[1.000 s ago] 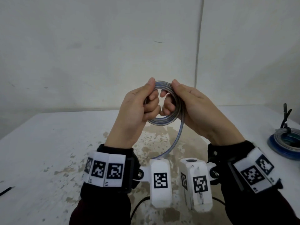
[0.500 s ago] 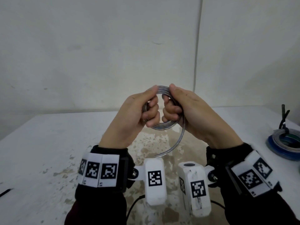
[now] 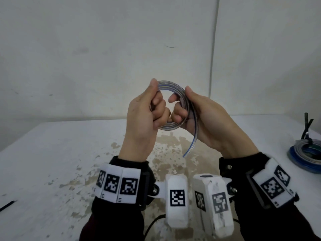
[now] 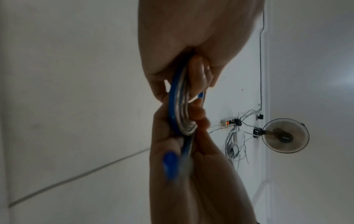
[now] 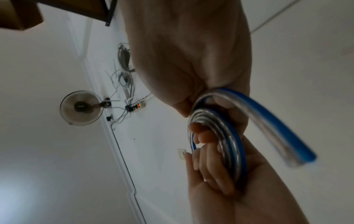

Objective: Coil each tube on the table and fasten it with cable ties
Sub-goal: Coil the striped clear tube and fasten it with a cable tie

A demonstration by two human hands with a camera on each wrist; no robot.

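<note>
A clear tube with a blue stripe is wound into a small coil (image 3: 171, 126) held up above the table (image 3: 52, 153). My left hand (image 3: 147, 108) grips the coil's left side, thumb on top and fingers curled through the ring. My right hand (image 3: 196, 112) grips the right side the same way. A short loose tail (image 3: 192, 145) of tube hangs down below my right palm. The wrist views show the coil (image 4: 182, 112) edge-on between both hands, and the coil (image 5: 224, 136) with its blurred free end (image 5: 283, 141) sticking out.
At the table's right edge lies a finished coil (image 3: 307, 153) of blue and clear tube with a black cable tie (image 3: 306, 126) standing up from it. A thin black strip (image 3: 7, 205) lies at the left edge. The tabletop is white with worn brown patches (image 3: 166, 153).
The long tail that hung to the table has been wound in, so only a short end hangs now. Both hands shifted their grip round the coil and stayed raised.
</note>
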